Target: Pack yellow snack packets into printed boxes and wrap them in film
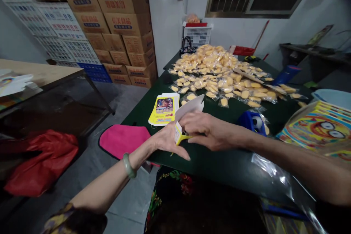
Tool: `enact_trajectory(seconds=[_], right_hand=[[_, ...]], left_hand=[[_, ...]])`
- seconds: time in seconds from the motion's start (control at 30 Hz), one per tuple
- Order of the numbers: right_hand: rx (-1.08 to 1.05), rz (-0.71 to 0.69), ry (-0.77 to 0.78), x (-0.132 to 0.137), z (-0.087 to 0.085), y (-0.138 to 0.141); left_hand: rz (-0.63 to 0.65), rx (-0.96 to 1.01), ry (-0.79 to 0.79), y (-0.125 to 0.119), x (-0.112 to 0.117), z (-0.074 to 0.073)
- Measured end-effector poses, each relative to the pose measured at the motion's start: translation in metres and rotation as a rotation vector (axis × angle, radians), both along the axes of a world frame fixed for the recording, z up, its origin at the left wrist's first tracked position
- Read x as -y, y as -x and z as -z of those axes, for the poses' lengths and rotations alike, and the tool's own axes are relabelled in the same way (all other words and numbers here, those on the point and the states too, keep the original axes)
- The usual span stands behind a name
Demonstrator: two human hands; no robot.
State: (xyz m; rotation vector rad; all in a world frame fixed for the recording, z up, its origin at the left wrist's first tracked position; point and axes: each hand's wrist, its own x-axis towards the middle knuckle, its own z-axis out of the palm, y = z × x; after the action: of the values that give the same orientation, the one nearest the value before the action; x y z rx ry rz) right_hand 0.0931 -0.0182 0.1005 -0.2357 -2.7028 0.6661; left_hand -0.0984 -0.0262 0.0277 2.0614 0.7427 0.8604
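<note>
A small yellow-and-white cardboard box [189, 108] is between my two hands near the front edge of the dark green table. Its white flap stands up, and part of its body is hidden by my fingers. My left hand [166, 139], with a green bangle at the wrist, supports the box from the left, thumb stretched out below it. The fingers of my right hand [210, 131] are bent and closed on the box's right side. Just behind lies a flat yellow printed carton [164, 109]. Beyond it, clear-wrapped yellow pieces [214, 62] are heaped on the table.
To the right are a blue tape dispenser [251, 122] and colourful printed cartons [318, 126]. A pink seat [123, 139] stands by the table's left edge. Brown boxes [117, 22] are stacked at the back left. A white basket [197, 36] sits at the table's far end.
</note>
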Motion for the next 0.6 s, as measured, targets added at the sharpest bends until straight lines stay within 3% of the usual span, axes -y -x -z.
enact_trajectory(seconds=[0.17, 0.3, 0.43, 0.5, 0.6], right_hand=[[-0.006, 0.159, -0.084, 0.025, 0.013, -0.029], [-0.057, 0.399, -0.109, 0.032, 0.018, -0.044], [-0.174, 0.596, -0.053, 0.057, 0.026, -0.047], [-0.31, 0.666, -0.12, 0.072, 0.034, -0.049], [-0.615, 0.902, -0.254, 0.085, 0.053, -0.055]], left_hand=[[0.051, 0.201, 0.081, -0.04, 0.0, 0.014], [0.029, 0.241, 0.137, -0.061, -0.006, 0.019], [0.031, 0.212, 0.183, -0.06, -0.01, 0.022], [0.015, 0.227, 0.247, -0.053, -0.008, 0.027], [-0.039, 0.276, 0.345, -0.042, -0.001, 0.037]])
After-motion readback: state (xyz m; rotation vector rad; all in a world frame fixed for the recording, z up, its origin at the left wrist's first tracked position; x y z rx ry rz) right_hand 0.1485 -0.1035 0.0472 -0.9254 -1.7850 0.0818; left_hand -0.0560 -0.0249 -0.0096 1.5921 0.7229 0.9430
